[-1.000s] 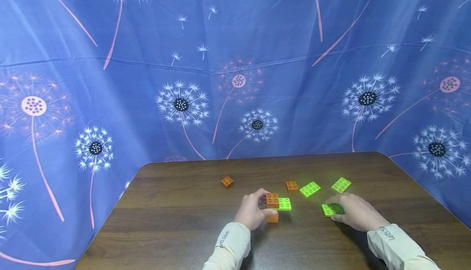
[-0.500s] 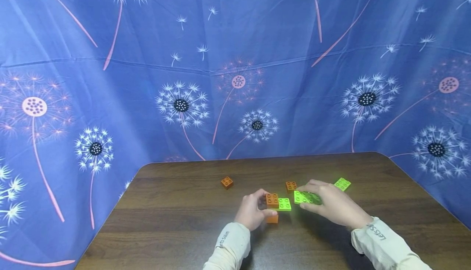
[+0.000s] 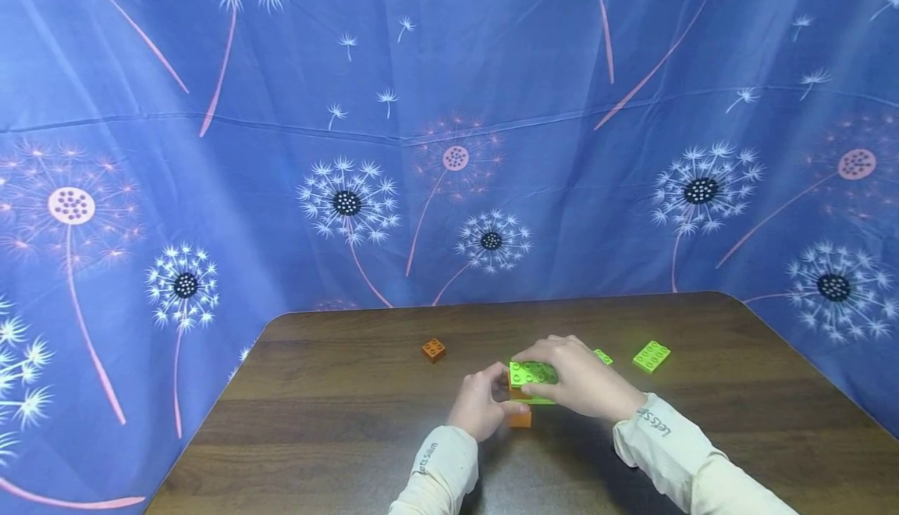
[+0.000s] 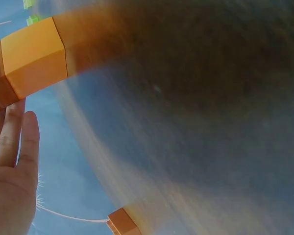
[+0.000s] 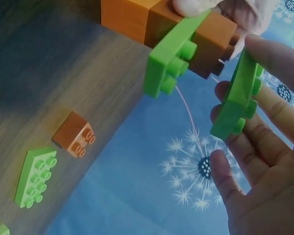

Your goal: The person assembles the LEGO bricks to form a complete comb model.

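Note:
In the head view my left hand [image 3: 481, 406] grips a stack of toy building bricks [image 3: 520, 420] from its left side, thumb in front. Orange bricks make up most of this stack, and a flat green brick [image 5: 164, 61] juts out sideways between them. My right hand [image 3: 590, 378] pinches another flat green brick [image 3: 525, 374] between thumb and fingers. It is over the stack's top in the head view. The right wrist view shows a small gap between this held green brick [image 5: 237, 100] and the studs of the top orange brick [image 5: 213, 44].
On the brown table [image 3: 316, 413] an orange brick [image 3: 433, 349] lies at the back left. A green brick [image 3: 652, 356] lies at the back right; another green brick [image 3: 602, 356] is partly behind my right hand. A blue dandelion-print cloth [image 3: 562, 148] hangs behind the table.
My right hand has picked the green brick up off the table and carried it left, over the stack. My left hand has stayed in place, gripping the stack.

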The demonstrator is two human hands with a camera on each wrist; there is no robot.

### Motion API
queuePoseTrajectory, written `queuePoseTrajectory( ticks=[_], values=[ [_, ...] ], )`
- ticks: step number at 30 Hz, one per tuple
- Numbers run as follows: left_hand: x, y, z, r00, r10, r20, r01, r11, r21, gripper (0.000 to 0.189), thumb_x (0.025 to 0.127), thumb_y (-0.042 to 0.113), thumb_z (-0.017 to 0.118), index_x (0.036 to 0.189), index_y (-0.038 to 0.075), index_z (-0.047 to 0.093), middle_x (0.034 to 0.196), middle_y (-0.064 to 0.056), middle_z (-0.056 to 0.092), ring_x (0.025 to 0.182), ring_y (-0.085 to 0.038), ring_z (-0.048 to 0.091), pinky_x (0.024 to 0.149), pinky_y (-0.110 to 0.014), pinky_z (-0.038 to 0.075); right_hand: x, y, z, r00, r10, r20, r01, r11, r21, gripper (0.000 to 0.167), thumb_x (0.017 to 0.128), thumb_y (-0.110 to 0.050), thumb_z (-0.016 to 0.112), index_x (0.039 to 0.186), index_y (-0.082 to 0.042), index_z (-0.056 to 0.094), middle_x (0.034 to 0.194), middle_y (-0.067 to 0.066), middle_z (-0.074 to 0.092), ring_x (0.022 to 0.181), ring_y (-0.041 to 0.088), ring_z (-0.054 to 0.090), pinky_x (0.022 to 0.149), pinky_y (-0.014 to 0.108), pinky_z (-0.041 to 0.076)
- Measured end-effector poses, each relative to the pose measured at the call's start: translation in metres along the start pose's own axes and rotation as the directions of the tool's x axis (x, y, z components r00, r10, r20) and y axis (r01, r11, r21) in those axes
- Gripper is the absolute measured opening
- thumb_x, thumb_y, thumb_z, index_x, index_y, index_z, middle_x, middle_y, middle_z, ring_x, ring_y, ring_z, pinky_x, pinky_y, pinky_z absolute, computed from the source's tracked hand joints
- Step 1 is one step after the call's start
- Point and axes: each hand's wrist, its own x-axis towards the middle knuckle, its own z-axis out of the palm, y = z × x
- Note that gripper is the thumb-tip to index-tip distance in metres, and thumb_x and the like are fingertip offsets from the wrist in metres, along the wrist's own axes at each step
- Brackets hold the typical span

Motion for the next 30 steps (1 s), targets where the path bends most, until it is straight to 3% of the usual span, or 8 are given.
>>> queuePoseTrajectory(
  ticks=[8,13,18,21,25,30],
  values=[
    [-0.001,0.001,0.002,1.0,-0.01,0.018,0.01,0.999,-0.038,0.034,0.077,0.013,0.088,0.105,0.012,0.069,0.102,-0.003,0.075,0.091,-0.017,0.071,0.084,-0.038,0.058,0.006,0.002,0.001,0.995,0.042,0.095,-0.044,0.999,0.022,0.038,0.083,-0.029,0.084,0.116,-0.012,0.077,0.102,-0.002,0.075,0.09,0.017,0.067,0.087,0.05,0.05],
    [0.0,0.003,-0.002,1.0,-0.014,0.021,0.015,0.999,-0.05,0.034,0.077,0.011,0.087,0.106,0.011,0.069,0.103,-0.005,0.075,0.091,-0.02,0.071,0.084,-0.037,0.058,0.018,-0.004,-0.005,0.984,0.092,0.156,-0.09,0.996,-0.016,0.035,0.077,-0.024,0.089,0.109,-0.013,0.08,0.091,-0.004,0.075,0.074,0.008,0.06,0.069,0.032,0.049],
    [0.0,0.003,-0.006,1.0,0.008,-0.001,-0.008,0.999,-0.044,0.033,0.077,0.009,0.088,0.104,0.01,0.069,0.1,-0.005,0.075,0.09,-0.02,0.071,0.082,-0.035,0.057,0.028,-0.012,-0.01,0.985,0.065,0.158,-0.051,0.995,-0.091,0.031,0.072,-0.021,0.091,0.101,-0.014,0.082,0.084,-0.001,0.077,0.059,0.003,0.049,0.054,0.024,0.042],
    [0.001,0.003,-0.008,1.0,0.017,-0.011,-0.017,0.999,-0.03,0.033,0.076,0.009,0.088,0.103,0.01,0.069,0.098,-0.004,0.075,0.09,-0.021,0.071,0.081,-0.033,0.056,0.03,-0.013,-0.011,0.987,0.059,0.15,-0.042,0.993,-0.112,0.031,0.073,-0.023,0.091,0.101,-0.013,0.082,0.087,0.001,0.078,0.06,0.004,0.049,0.054,0.025,0.043],
    [0.002,0.002,-0.007,1.0,0.011,0.001,-0.011,0.999,-0.032,0.032,0.077,0.009,0.087,0.104,0.011,0.069,0.099,-0.004,0.075,0.091,-0.022,0.071,0.082,-0.034,0.056,0.024,-0.012,-0.006,0.983,0.118,0.144,-0.107,0.991,-0.083,0.036,0.075,-0.024,0.09,0.107,-0.011,0.08,0.095,0.004,0.077,0.072,0.011,0.061,0.064,0.031,0.051],
    [0.001,-0.001,-0.001,1.0,0.02,0.011,-0.02,1.0,-0.011,0.033,0.077,0.01,0.088,0.104,0.011,0.069,0.098,-0.003,0.075,0.09,-0.02,0.07,0.081,-0.034,0.056,0.003,-0.001,0.013,0.992,0.119,0.046,-0.12,0.993,0.003,0.04,0.079,-0.024,0.088,0.115,-0.009,0.077,0.101,0.0,0.073,0.092,0.02,0.066,0.08,0.039,0.055]
  ],
)
